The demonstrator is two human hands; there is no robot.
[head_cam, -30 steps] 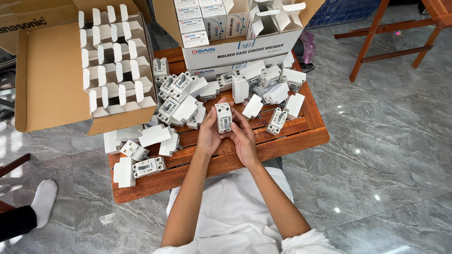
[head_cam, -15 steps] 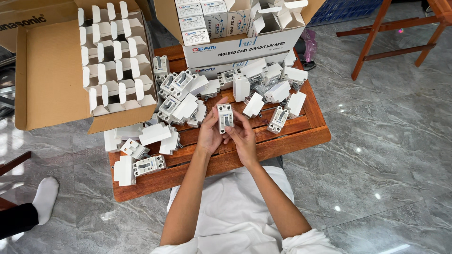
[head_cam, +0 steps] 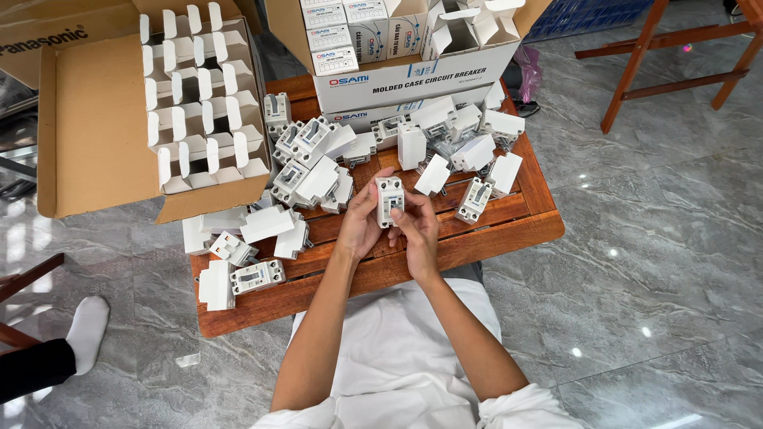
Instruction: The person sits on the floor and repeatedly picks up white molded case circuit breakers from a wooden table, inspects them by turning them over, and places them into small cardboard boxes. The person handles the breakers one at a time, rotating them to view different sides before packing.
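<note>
We hold the white breaker [head_cam: 389,201] upright, long axis twelve-to-six, left hand [head_cam: 359,226] fingers clamped at nine o'clock, right hand [head_cam: 419,232] fingers at four.

Both bare forearms reach forward, converging; the left hand [head_cam: 362,226] and right hand [head_cam: 417,230] meet, fingers curled, thumbs up.
</note>
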